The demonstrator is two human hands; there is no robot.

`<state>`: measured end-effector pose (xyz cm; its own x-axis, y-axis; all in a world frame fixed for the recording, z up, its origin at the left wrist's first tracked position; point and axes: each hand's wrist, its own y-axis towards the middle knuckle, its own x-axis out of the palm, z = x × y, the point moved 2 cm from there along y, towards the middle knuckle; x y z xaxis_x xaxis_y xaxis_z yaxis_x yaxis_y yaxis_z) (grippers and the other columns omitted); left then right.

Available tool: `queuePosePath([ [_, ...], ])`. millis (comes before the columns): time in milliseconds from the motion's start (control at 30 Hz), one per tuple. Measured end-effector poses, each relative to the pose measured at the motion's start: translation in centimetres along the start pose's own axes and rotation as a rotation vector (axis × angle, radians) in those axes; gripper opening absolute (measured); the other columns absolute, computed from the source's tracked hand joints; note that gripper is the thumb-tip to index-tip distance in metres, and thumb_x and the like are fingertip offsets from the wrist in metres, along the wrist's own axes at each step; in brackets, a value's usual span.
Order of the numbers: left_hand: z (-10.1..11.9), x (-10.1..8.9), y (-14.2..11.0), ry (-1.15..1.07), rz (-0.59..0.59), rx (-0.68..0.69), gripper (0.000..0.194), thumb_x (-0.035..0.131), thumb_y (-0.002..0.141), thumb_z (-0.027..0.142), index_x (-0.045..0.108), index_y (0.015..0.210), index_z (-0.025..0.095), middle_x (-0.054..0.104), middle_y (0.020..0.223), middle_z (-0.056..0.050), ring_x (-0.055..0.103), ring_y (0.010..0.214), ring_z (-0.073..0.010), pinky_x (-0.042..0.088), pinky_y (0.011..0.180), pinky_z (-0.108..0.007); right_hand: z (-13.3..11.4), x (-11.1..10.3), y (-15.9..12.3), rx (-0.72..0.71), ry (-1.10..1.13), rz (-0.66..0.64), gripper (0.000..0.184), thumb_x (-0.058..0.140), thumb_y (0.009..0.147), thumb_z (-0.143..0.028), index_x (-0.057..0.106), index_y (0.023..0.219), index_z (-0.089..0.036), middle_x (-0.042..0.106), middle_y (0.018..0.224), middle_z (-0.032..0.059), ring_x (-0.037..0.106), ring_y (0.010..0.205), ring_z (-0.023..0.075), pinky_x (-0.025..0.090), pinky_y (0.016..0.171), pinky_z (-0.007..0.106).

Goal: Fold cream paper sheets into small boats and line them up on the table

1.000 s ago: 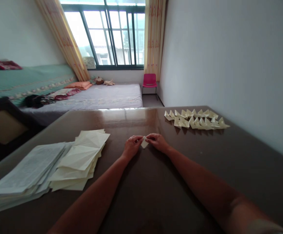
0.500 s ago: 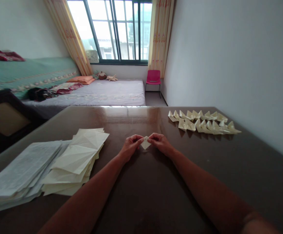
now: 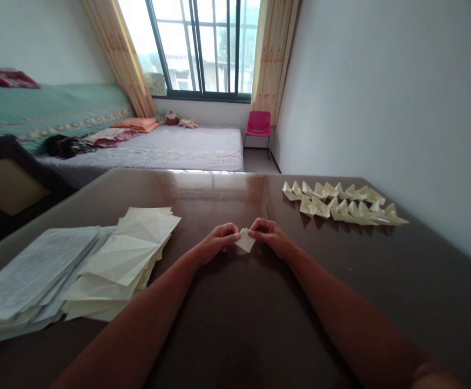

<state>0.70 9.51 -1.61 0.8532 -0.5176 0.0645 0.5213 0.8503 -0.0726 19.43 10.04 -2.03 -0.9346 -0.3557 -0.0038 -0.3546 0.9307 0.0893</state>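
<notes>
l hand point(image 3: 220, 242) & r hand point(image 3: 271, 236) pinch folded paper piece point(image 3: 245, 241) between fingers, prob. to steady its sides evenly above brown surface point(image 3: 235, 324).

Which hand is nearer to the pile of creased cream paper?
Left. The left hand is a little right of the pile; the right hand is farther right.

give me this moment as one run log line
left hand: pinching folded paper piece | right hand: pinching same piece | folded paper boats: in rows, right side of table
</notes>
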Motion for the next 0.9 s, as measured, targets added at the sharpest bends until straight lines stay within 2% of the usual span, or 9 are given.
queuePosePath([
  [167, -0.3, -0.2, 0.0, 0.044, 0.031, 0.01, 0.04, 0.065, 0.075, 0.053, 0.048, 0.078, 0.017, 0.044, 0.064, 0.005, 0.031, 0.048, -0.0029, 0.021, 0.041, -0.016, 0.3, -0.1, 0.1, -0.011, 0.01, 0.029, 0.031, 0.072, 0.07, -0.046, 0.059, 0.072, -0.018, 0.058, 0.068, -0.002, 0.049, 0.063, 0.0111, 0.04, 0.06, 0.024],
  [233, -0.3, -0.2, 0.0, 0.058, 0.058, 0.024, 0.04, 0.064, 0.076, 0.053, 0.048, 0.078, 0.016, 0.045, 0.064, 0.005, 0.032, 0.048, -0.0026, 0.021, 0.041, -0.015, 0.5, -0.5, 0.3, -0.006, 0.04, 0.089, 0.031, 0.072, 0.07, -0.046, 0.058, 0.073, -0.018, 0.056, 0.067, -0.0027, 0.047, 0.059, 0.0102, 0.038, 0.056, 0.023],
  [300, -0.4, -0.3, 0.2, 0.044, 0.121, 0.046, 0.038, 0.063, 0.077, 0.051, 0.048, 0.078, 0.016, 0.047, 0.066, 0.005, 0.033, 0.048, -0.0026, 0.023, 0.041, -0.015, 0.8, -1.1, 0.5, 0.005, 0.065, 0.195, 0.032, 0.07, 0.071, -0.048, 0.057, 0.075, -0.02, 0.051, 0.061, -0.0043, 0.04, 0.052, 0.0085, 0.033, 0.049, 0.022],
  [400, -0.4, -0.6, 0.4, 0.001, 0.289, 0.099, 0.036, 0.065, 0.076, 0.05, 0.052, 0.081, 0.016, 0.05, 0.069, 0.003, 0.041, 0.054, -0.0049, 0.031, 0.043, -0.015, 1.0, -1.9, 0.8, -0.014, 0.028, 0.304, 0.031, 0.069, 0.072, -0.049, 0.057, 0.077, -0.021, 0.046, 0.057, -0.0053, 0.036, 0.049, 0.0084, 0.027, 0.045, 0.022],
  [500, -0.3, -0.6, 0.5, 0.013, 0.392, 0.165, 0.04, 0.067, 0.074, 0.047, 0.06, 0.1, 0.017, 0.059, 0.082, 0.0, 0.052, 0.067, -0.0085, 0.04, 0.051, -0.016, 0.9, -1.5, 0.9, -0.077, -0.083, 0.257, 0.03, 0.07, 0.072, -0.047, 0.06, 0.077, -0.02, 0.053, 0.062, -0.0029, 0.043, 0.055, 0.0101, 0.034, 0.052, 0.024],
  [567, -0.3, -0.5, 0.6, 0.09, 0.362, 0.196, 0.042, 0.069, 0.074, 0.043, 0.064, 0.106, 0.017, 0.064, 0.087, -0.003, 0.056, 0.073, -0.0111, 0.044, 0.059, -0.019, 0.8, -0.9, 0.8, -0.109, -0.151, 0.203, 0.028, 0.069, 0.073, -0.046, 0.062, 0.076, -0.019, 0.057, 0.065, -0.0017, 0.046, 0.059, 0.0108, 0.036, 0.055, 0.024],
  [633, -0.3, -0.4, 0.7, 0.184, 0.329, 0.232, 0.033, 0.07, 0.073, 0.04, 0.07, 0.094, 0.015, 0.066, 0.084, -0.004, 0.058, 0.077, -0.0139, 0.047, 0.068, -0.023, 0.9, -0.4, 0.7, -0.115, -0.193, 0.165, 0.027, 0.068, 0.074, -0.045, 0.063, 0.076, -0.019, 0.058, 0.066, -0.0015, 0.047, 0.06, 0.0112, 0.037, 0.056, 0.024],
  [700, -0.4, -0.5, 0.7, 0.214, 0.346, 0.266, 0.025, 0.07, 0.074, 0.039, 0.072, 0.082, 0.015, 0.068, 0.083, -0.005, 0.059, 0.08, -0.0158, 0.047, 0.074, -0.025, 0.9, -0.3, 0.7, -0.112, -0.184, 0.174, 0.027, 0.068, 0.074, -0.045, 0.063, 0.076, -0.019, 0.057, 0.064, -0.0019, 0.047, 0.059, 0.0114, 0.037, 0.056, 0.025],
  [900, -1.1, -1.4, 0.9, -0.014, 0.518, 0.208, 0.026, 0.069, 0.075, 0.04, 0.065, 0.087, 0.017, 0.063, 0.076, 0.0, 0.054, 0.068, -0.0098, 0.042, 0.054, -0.017, 1.0, -1.1, 0.9, -0.052, 0.054, 0.398, 0.032, 0.071, 0.07, -0.047, 0.061, 0.082, -0.02, 0.059, 0.065, -0.0009, 0.052, 0.061, 0.0128, 0.037, 0.052, 0.023],
])
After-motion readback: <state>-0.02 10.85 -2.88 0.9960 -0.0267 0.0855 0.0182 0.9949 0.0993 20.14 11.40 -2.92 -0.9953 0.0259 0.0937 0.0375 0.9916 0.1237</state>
